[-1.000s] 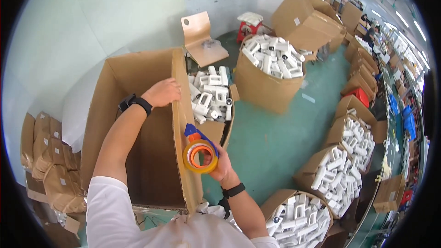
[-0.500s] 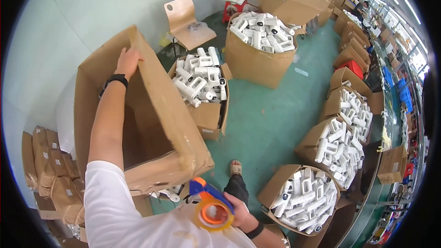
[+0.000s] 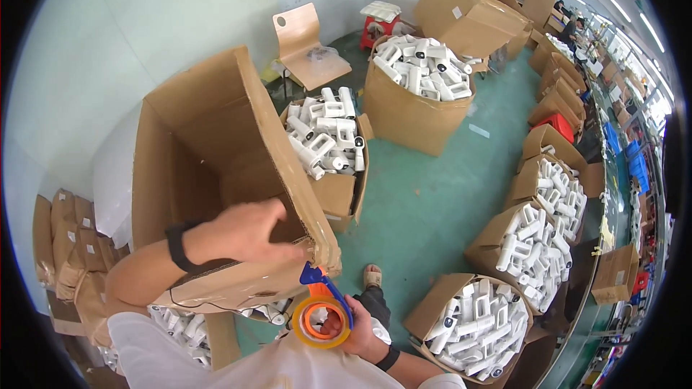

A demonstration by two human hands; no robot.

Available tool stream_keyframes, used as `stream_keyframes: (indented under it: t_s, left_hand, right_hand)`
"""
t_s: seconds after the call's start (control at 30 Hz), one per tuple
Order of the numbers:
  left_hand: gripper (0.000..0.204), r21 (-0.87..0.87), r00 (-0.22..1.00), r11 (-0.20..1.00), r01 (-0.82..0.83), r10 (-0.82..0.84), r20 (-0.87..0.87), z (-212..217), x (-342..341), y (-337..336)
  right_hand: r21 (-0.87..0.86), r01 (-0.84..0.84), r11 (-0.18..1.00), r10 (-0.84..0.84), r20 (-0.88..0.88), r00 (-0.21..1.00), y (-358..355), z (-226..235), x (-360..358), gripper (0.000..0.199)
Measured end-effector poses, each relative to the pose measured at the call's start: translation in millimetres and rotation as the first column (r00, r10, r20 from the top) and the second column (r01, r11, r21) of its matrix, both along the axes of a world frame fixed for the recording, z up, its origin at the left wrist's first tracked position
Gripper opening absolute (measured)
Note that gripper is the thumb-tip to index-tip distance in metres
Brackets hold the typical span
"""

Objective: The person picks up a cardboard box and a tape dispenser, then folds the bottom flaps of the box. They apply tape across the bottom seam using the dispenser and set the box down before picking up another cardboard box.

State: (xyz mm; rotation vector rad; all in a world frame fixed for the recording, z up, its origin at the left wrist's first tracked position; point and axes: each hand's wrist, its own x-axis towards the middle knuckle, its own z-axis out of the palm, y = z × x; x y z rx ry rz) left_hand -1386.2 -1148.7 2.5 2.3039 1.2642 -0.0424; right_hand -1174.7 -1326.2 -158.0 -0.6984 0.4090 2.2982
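A large, tall cardboard box (image 3: 209, 119) stands before me on the left, its top gaping and its visible inside bare. My left hand (image 3: 249, 234) is over the near rim of this box, thumb and fingers apart and slightly blurred, holding nothing. My right hand (image 3: 360, 333) grips a tape dispenser (image 3: 306, 317) with a blue frame, orange hub and yellowish roll. The dispenser's blue head is up against the box's near right corner, close to my left fingertips. Whether tape is stuck to the cardboard there, I cannot make out.
Behind the big box is a smaller carton (image 3: 335, 191) of white plastic housings; a wide carton (image 3: 407, 119) of them stands farther back. More filled cartons (image 3: 440, 295) line the workbench (image 3: 587, 245) at right. A wooden chair (image 3: 299, 36) is by the wall. Wrapped packs (image 3: 68, 238) are stacked left.
My left hand has left the far rim and come back to the near right corner. My right hand has brought the tape dispenser's head up to that corner.
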Motion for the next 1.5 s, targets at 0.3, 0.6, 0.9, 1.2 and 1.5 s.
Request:
stream_keyframes:
  t_s: [0.3,0.6,0.9,1.2,1.5]
  left_hand:
    - [0.038,-0.019,0.993,0.997,0.070,-0.068,0.098,-15,37,-19]
    - [0.033,0.211,0.973,0.976,0.060,-0.104,0.208,-36,51,-23]
    - [0.033,0.096,0.972,0.991,-0.097,0.074,0.222,-42,70,-21]
    - [0.033,0.112,0.948,0.979,-0.169,0.131,0.289,-51,79,-28]
    - [0.034,-0.204,0.966,0.976,-0.080,0.126,0.226,-18,93,-28]
  right_hand:
    - [0.052,0.000,0.999,0.000,-0.002,1.000,4,-4,-4,0.046]
    - [-0.040,0.082,0.996,-0.077,0.104,0.992,-9,24,-1,0.045]
    - [-0.016,0.361,0.932,-0.360,0.070,0.930,-33,56,4,0.037]
    - [-0.114,0.449,0.886,-0.437,0.116,0.892,-42,91,-18,0.032]
    - [-0.072,0.356,0.932,-0.363,-0.163,0.917,-37,38,-30,0.035]
